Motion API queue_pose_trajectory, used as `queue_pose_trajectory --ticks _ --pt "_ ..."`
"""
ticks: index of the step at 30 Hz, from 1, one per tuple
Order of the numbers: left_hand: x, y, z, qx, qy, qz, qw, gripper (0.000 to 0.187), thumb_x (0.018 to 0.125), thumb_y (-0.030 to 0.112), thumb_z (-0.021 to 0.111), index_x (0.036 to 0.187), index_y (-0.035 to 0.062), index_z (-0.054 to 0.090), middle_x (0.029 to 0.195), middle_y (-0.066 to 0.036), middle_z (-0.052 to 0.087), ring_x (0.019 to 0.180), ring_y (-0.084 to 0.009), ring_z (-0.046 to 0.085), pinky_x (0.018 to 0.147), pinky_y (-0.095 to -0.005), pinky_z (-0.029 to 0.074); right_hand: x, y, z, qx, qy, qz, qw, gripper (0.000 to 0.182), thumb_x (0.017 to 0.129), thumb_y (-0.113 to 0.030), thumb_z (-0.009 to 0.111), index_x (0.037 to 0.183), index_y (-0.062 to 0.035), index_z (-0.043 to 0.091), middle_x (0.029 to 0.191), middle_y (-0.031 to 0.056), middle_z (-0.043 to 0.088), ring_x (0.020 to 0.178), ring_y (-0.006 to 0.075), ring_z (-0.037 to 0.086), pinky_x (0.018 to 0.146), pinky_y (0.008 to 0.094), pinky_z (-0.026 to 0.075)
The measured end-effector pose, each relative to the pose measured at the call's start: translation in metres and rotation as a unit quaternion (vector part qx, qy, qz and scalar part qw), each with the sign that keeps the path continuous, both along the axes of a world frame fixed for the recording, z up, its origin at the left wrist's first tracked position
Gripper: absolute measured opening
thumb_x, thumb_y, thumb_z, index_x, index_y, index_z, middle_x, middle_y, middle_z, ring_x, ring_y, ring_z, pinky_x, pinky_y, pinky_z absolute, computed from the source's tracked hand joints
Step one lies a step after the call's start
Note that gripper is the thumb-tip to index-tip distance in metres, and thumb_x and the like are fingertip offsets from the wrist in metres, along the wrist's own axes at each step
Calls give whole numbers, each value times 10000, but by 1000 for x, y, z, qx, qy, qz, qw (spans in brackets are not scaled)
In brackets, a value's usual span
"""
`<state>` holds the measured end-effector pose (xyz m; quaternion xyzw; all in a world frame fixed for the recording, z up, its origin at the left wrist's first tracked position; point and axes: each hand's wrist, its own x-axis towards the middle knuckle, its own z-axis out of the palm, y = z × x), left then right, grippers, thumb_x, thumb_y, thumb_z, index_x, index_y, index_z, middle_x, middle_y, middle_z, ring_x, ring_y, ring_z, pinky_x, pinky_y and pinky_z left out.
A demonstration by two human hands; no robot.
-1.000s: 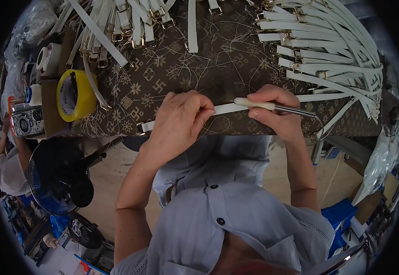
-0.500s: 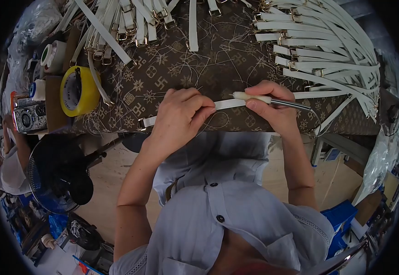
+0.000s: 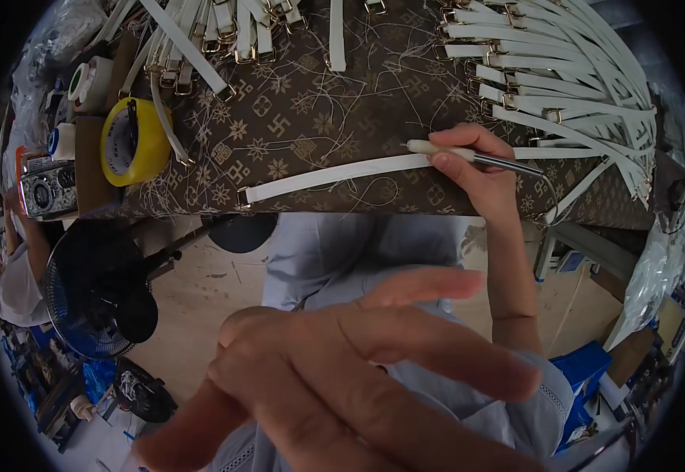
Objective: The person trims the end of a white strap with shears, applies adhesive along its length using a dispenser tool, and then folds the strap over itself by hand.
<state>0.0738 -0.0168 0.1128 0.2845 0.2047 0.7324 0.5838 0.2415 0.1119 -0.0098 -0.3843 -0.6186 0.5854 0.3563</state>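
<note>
My right hand is closed round a pen-shaped tool with a cream-coloured front, a metal barrel and a thin cord at its back end. Under these fingers runs a white strap, lying along the near edge of the patterned cloth. Its metal buckle is at the left end. A loose thread curls beside the strap. Close to the camera, my left hand is raised over my lap, fingers spread and holding nothing.
Bundles of white buckled straps lie at the back left and on the right. A yellow tape roll stands at the left by a cardboard box. Loose threads litter the brown cloth. A black fan stands on the floor at left.
My left hand has let go of the strap and come up towards the camera, fingers opening. My right hand stays at the strap with the tool.
</note>
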Motion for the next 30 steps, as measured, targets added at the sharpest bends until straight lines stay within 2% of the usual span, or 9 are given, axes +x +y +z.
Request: queue_pose_trajectory --ticks 5,7,9,12,16,21,26,27,30 --pt "-19 -54 9 -18 32 11 999 653 965 607 269 1043 98 670 808 -110 593 858 -339 564 934 -599 321 0 0 -2 -2 -9 -10 1000 203 807 -98 744 981 -11 686 908 48 704 820 74 613 736 218 482" --pt "-23 -29 -6 -27 45 16 998 644 965 608 270 1047 109 670 817 -98 588 859 -325 556 937 -588 319 -1 -2 1 -3 -20 -11 1000 202 806 -98 746 982 -16 688 905 47 703 827 77 611 742 222 485" --pt "-30 -89 15 -23 60 20 998 636 964 609 272 1051 120 669 826 -86 584 860 -310 548 940 -576 317 -1 -1 -1 -4 6 -14 1000 199 803 -95 747 978 -19 690 906 48 700 836 86 615 753 226 488" --pt "-28 -35 -17 -6 84 20 996 623 964 610 274 1057 137 667 839 -68 577 862 -288 536 945 -559 314 -1 -1 -1 17 -10 -17 1000 198 805 -89 743 980 -13 687 908 61 702 845 98 625 750 230 494" --pt "-34 -59 -19 18 119 10 993 605 963 612 277 1066 159 665 857 -43 568 864 -258 521 951 -536 310 -1 -1 1 36 -17 -10 999 187 810 -78 733 978 -9 686 912 70 702 851 104 633 741 236 501" --pt "-54 -25 -44 31 149 0 988 585 962 615 281 1076 187 663 878 -13 557 867 -221 501 958 -506 305 -4 -3 2 15 15 -11 1000 185 810 -81 735 975 -11 691 900 59 698 828 98 634 724 229 505" --pt "-56 24 -72 44 181 1 983 565 960 617 285 1086 215 661 900 17 545 869 -184 481 966 -477 300 -3 -2 3 41 -9 -10 999 195 811 -98 739 981 -13 691 877 53 703 811 96 636 716 224 505" --pt "-82 -3 -63 48 188 0 981 561 960 617 285 1088 221 660 905 23 543 870 -177 478 968 -472 299 -3 -2 4 42 -13 -6 999 198 811 -103 740 981 -14 691 872 52 704 804 95 636 712 223 506" --pt "-69 -3 -68 55 203 -4 978 553 960 618 287 1092 232 659 913 35 538 871 -162 470 971 -460 297 -3 -2 4 38 -18 -6 999 203 811 -114 742 980 -14 691 871 53 704 798 90 635 701 221 504"
